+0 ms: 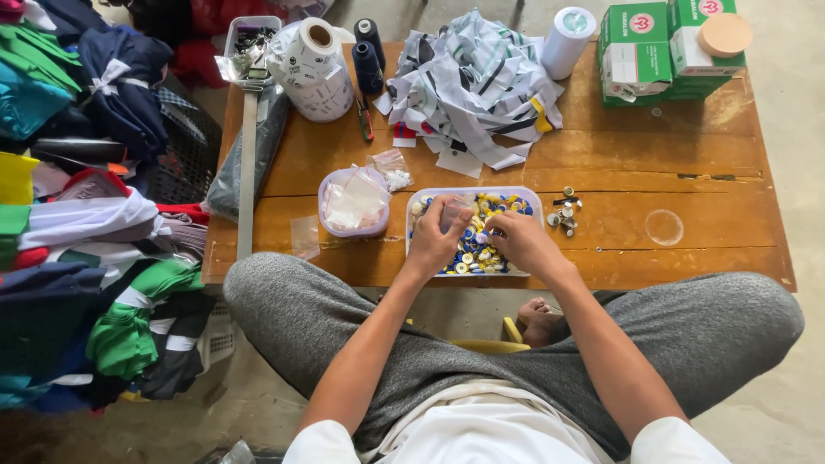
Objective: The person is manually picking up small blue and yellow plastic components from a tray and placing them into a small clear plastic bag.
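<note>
A shallow clear tray [534, 199] filled with several small blue, yellow and white buttons [478, 254] sits at the near edge of a wooden table [619, 163]. My left hand [434, 238] is over the tray's left half, fingers closed on a small clear plastic bag [453, 211]. My right hand [522, 241] rests over the tray's right half, fingertips pinched among the buttons near the bag's mouth. A few metal snap pieces [565, 214] lie just right of the tray.
A round tub of small plastic bags [353, 203] stands left of the tray. Behind are a heap of printed fabric strips [473, 82], tape rolls [314, 64], dark thread cones [368, 60], green boxes [666, 47]. Folded garments [94, 258] pile up on the left.
</note>
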